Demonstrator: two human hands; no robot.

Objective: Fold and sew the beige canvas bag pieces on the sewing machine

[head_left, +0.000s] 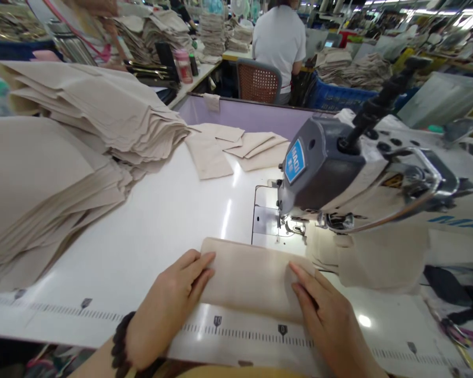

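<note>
A folded beige fabric piece (252,278) is held near the table's front edge, just in front of the sewing machine. My left hand (177,299) pinches its left end between thumb and fingers. At the opposite end, my right hand (325,310) grips the right side the same way. The presser foot and needle area (294,227) of the sewing machine (323,157) lie just beyond the fabric, apart from it. More beige fabric (378,257) rests under the machine's arm, to the right.
Large stacks of beige fabric panels (102,110) cover the left of the white table (173,231). Several loose pieces (216,152) lie at the back by a purple panel (252,116). A printed ruler (252,334) runs along the front. A person (279,42) sits beyond, on a brown chair (259,81).
</note>
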